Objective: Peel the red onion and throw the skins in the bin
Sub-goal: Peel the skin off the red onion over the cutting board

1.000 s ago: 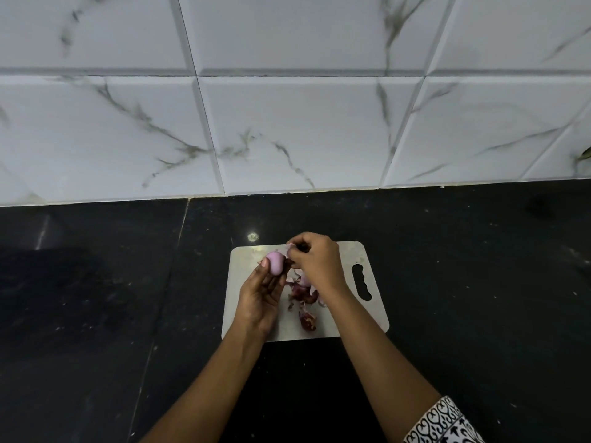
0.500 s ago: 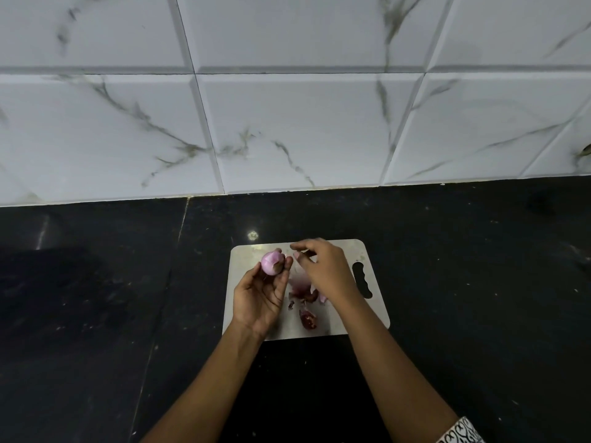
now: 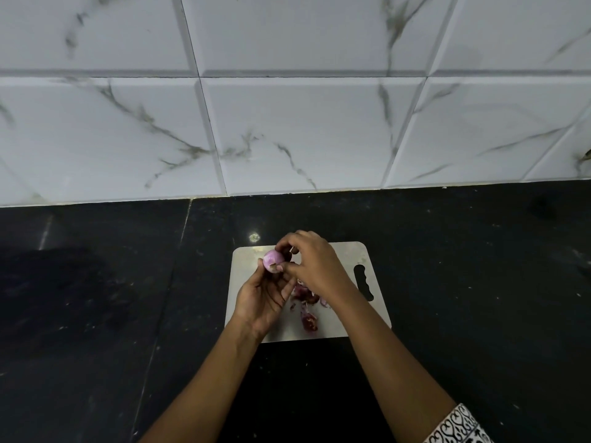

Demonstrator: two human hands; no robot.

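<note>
Left hand (image 3: 262,298) grips the red onion (image 3: 272,259); right hand (image 3: 315,265) pinches it, hiding some skins (image 3: 305,306).

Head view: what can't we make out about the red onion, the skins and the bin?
- Small pinkish-purple peeled onion: its right side is hidden by the right hand, so any skin left there is unknown.
- Dark red loose skins on the pale rectangular cutting board: part of the pile is hidden under the right wrist.
- Left hand: grips the onion; contact side faces away.
- Bin: outside the frame.
</note>
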